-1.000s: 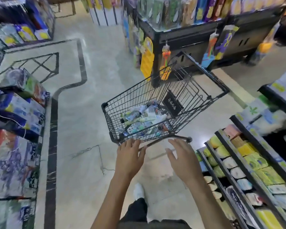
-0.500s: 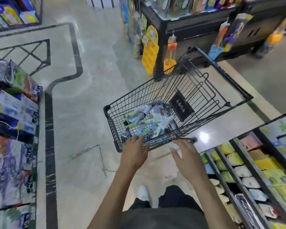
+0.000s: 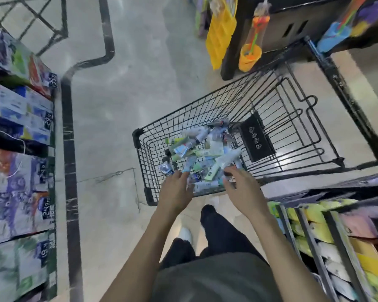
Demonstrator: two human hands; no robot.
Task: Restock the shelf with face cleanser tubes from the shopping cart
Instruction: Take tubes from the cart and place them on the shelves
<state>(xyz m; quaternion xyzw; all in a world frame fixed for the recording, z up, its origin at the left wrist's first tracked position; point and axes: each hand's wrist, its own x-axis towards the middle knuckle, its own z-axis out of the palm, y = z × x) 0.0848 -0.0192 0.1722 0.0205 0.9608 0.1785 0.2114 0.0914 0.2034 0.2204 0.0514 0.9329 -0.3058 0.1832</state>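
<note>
Head view, looking down a shop aisle. A black wire shopping cart stands on a pale polished floor, center-right, its near end just in front of the person. A pile of face cleanser tubes lies jumbled in the near-left part of the basket: white, green, blue and silver tubes, crossing one another at all angles. A black placard hangs inside the cart just right of the pile; its marks are too blurred to read.

Both bare forearms reach fwd from the bottom edge. The left hand is over the cart's near rim, fingers extended w/ tips at the nearest tubes; its grip looks released, nothing clearly held. The right hand is beside it, apart, fingers spread and slightly bent above the tubes at the near-right of the pile; grip also released, though motion blur hides whether fingertips touch a tube.

Below the hands: dark trousers and a white shoe on the floor.

Near right: a slanted shelf w/ dark dividers holding rows of yellow, white and green packs. Left edge: stacked large printed packs w/ price tags. Far right: a dark display stand w/ hanging yellow and orange items. A dark inlaid stripe runs along the floor at left.
</note>
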